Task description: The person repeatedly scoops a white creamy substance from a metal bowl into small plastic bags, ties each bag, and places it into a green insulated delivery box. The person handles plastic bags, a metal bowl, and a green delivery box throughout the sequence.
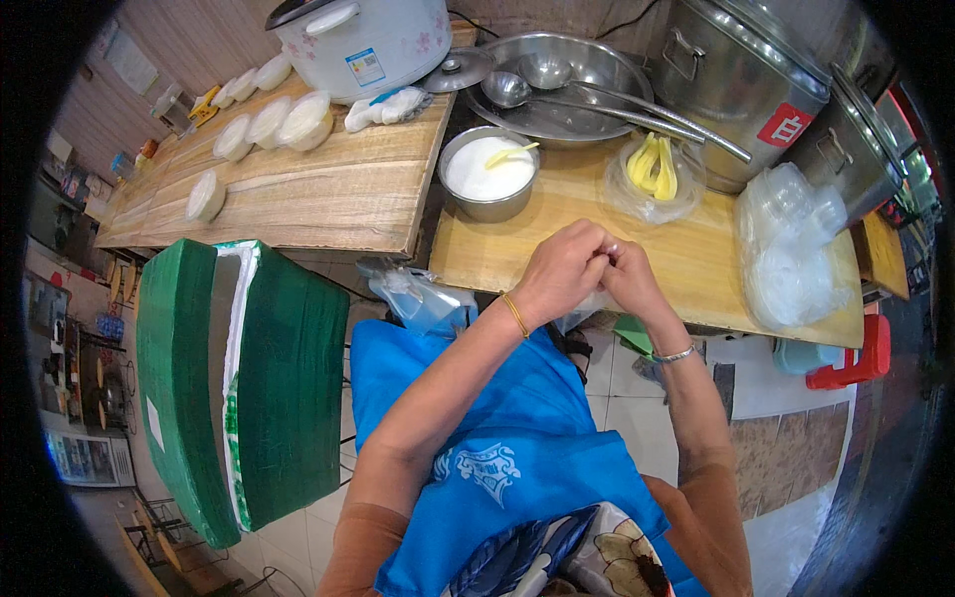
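My left hand [565, 261] and my right hand [633, 277] meet above the front edge of the light wooden table [477, 257]. Their fingers are curled together and touch. A piece of clear plastic [587, 308] shows just below them, but the fingers hide whether they pinch it. Beyond my left hand, a metal pot [489, 209] holds a white granular substance [474, 175] with a yellow plastic spoon [509, 154] in it. More yellow spoons [653, 168] sit in a clear plastic bag [623, 201] beyond my right hand.
Lidded tubs [304, 123] and a white cooker [373, 52] stand on the left table [336, 201]. A metal basin [552, 123] holds two ladles [656, 119]. Stockpots [739, 89] and bagged plastic cups [794, 246] are right. A green box [291, 388] stands left.
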The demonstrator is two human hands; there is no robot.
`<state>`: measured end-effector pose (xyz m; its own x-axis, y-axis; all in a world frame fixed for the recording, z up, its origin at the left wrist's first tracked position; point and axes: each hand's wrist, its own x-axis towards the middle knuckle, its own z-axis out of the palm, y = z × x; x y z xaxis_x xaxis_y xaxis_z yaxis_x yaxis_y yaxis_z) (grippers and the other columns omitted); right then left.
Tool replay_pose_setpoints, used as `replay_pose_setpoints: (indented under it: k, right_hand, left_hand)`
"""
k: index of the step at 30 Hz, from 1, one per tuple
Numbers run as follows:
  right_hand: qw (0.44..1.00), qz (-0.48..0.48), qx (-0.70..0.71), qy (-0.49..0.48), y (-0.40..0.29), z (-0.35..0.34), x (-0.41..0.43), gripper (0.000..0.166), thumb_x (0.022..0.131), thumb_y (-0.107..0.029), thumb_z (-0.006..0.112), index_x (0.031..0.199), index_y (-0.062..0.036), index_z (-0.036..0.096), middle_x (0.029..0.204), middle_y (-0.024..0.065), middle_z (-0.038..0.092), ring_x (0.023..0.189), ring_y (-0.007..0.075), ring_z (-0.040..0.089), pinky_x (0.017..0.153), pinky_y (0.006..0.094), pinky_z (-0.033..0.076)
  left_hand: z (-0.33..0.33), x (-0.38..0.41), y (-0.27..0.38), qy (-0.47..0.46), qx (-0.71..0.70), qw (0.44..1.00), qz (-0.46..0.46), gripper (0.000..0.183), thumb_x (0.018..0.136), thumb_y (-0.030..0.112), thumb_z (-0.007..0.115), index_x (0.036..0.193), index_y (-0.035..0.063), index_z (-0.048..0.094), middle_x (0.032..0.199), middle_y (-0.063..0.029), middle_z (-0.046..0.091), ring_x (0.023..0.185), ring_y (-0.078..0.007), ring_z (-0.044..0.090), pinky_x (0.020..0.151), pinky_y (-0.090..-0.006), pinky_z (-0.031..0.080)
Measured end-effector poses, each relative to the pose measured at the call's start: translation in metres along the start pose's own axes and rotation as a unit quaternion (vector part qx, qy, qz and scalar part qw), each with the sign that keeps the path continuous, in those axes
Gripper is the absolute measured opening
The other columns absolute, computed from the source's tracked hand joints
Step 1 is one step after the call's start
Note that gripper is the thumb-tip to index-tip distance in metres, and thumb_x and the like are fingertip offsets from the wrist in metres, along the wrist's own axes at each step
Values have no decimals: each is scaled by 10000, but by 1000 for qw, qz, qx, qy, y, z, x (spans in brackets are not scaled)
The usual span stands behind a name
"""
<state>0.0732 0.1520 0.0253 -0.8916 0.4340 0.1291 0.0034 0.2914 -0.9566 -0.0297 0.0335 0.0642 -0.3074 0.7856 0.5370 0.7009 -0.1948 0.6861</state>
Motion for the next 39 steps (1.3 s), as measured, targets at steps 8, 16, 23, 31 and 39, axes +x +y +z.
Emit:
replay_pose_setpoints:
  k: [8,16,23,31,39]
  right_hand:
    - [1000,-12,-8,14,3,6,-1,96,858,-37,558,912,11,621,687,44,612,614,93,537,557,258,443]
    - [997,35,38,62,12,10,10,103,876,-36,538,926,34,594,689,42,615,618,86,561,546,235,439]
    - [985,107,135,30,-16,-1,5,239,835,-8,562,1066,29,512,711,25,578,620,79,530,525,222,416]
    - [991,-70,-75,85,1,6,-5,166,778,8,617,941,4,588,769,60,563,627,117,527,565,248,430]
    - [984,-95,-144,49,-25,2,-15,58,759,-7,643,794,24,607,786,117,577,639,204,568,573,299,453]
  left_hand:
    - [-2,-19,-34,-52,-129,971,-196,231,813,-4,624,1044,-18,622,849,-77,663,728,-112,624,668,-260,514]
    - [3,-23,-25,23,17,986,-163,146,778,47,663,918,12,645,761,-92,653,673,-190,644,618,-290,515]
    - [5,-28,-23,-3,256,967,-5,63,763,117,614,760,67,575,762,-132,625,709,-290,629,612,-368,516]
    - [8,-23,-41,-50,-109,964,-236,117,862,152,590,849,41,625,690,-72,602,590,-169,576,526,-285,453]
    - [-8,-12,-27,-98,-346,799,-483,107,868,145,605,836,44,621,622,27,498,444,-31,371,360,-197,226]
